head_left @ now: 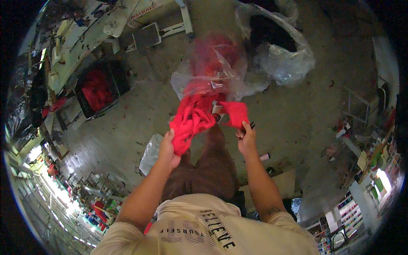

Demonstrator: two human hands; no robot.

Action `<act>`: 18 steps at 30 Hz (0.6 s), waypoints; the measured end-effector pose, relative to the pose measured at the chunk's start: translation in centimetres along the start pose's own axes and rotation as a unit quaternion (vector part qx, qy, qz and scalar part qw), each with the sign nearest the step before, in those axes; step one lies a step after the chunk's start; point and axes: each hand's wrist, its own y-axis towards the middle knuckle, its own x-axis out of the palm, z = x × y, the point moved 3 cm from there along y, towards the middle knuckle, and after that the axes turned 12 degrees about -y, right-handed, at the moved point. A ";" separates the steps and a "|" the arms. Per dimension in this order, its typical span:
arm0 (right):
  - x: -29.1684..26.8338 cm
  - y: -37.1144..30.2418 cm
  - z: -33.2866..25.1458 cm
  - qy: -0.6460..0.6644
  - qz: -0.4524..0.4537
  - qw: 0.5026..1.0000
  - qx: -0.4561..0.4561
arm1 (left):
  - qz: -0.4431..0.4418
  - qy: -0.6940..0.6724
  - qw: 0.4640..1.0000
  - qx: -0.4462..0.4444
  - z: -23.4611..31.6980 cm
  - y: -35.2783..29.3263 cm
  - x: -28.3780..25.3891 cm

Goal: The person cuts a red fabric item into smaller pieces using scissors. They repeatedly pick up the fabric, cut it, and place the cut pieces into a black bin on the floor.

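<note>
My left hand is closed around a loose bunch of bright red knit fabric, which hangs in loops and strips over my legs. A flat red fabric piece is pinched at its lower corner by my right hand. Something small and dark sticks out beside the right fingers; its kind cannot be made out. Just beyond both hands, a clear plastic bag lies on the floor with more red fabric inside. The bunch reaches back to the bag's near side.
Another clear bag with dark contents lies at the far right. To the left, a black bin holds red pieces near a cluttered worktable. Crumpled clear plastic is by my left leg, and a small pale cylinder sits right of my right forearm.
</note>
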 end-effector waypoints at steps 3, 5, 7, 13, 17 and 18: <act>0.4 -3.3 -2.1 0.047 -0.063 0.996 -0.029 | 0.010 0.020 1.000 -0.018 1.1 -7.4 1.8; 0.3 -5.7 -3.7 0.067 -0.117 0.989 -0.060 | 0.021 0.024 0.999 -0.001 2.3 -11.1 2.1; 0.1 -7.6 -5.6 0.089 -0.183 0.975 -0.089 | 0.015 0.023 0.999 0.040 4.2 -13.8 2.4; 1.4 -10.1 -11.1 0.104 -0.176 0.967 -0.150 | -0.063 0.080 0.981 0.167 8.5 -21.1 6.6; 4.0 -8.1 -12.2 -0.207 -0.007 0.964 -0.165 | -0.050 0.207 0.914 0.345 12.2 -21.8 5.2; 4.0 -7.0 -11.8 -0.259 -0.015 0.945 -0.197 | -0.070 0.207 0.899 0.380 12.6 -22.0 5.5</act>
